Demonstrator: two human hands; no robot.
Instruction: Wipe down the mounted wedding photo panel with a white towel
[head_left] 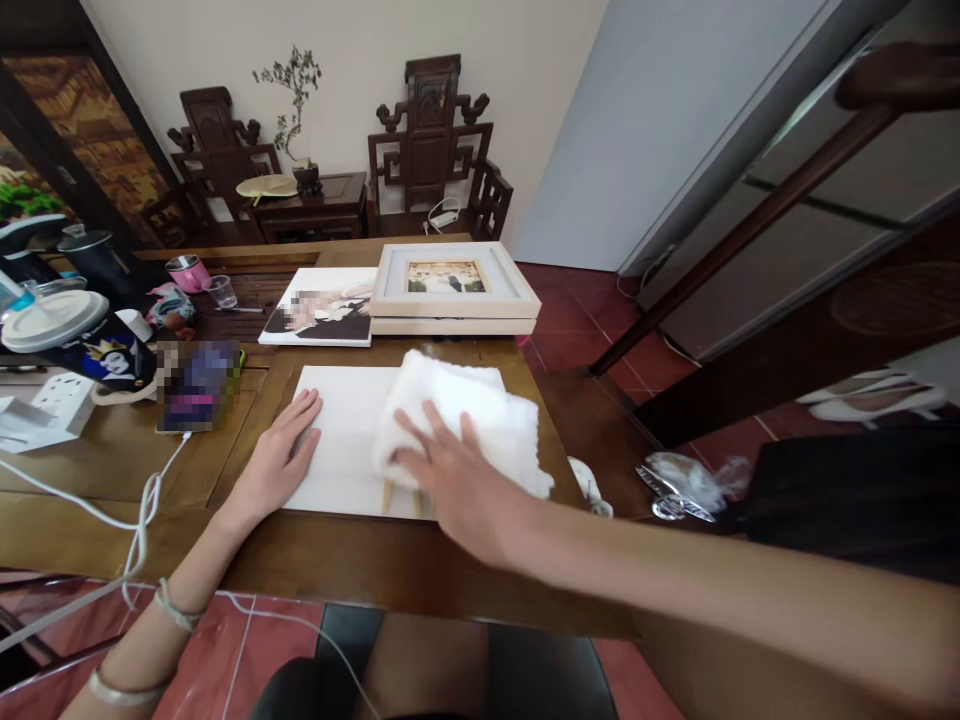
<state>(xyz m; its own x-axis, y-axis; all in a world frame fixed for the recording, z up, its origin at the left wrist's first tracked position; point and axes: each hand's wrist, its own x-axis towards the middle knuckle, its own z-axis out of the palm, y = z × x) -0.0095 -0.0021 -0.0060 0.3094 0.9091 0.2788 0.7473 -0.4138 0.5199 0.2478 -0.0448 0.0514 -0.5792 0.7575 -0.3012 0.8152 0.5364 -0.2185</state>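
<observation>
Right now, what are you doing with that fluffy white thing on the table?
A person sits at a wooden table. The right hand presses flat on a fluffy white cloth, which lies on a white board. The left hand rests flat on the board's left edge. Further back, two stacked picture frames stand beside a photo print. A white cable runs along the table's left side.
</observation>
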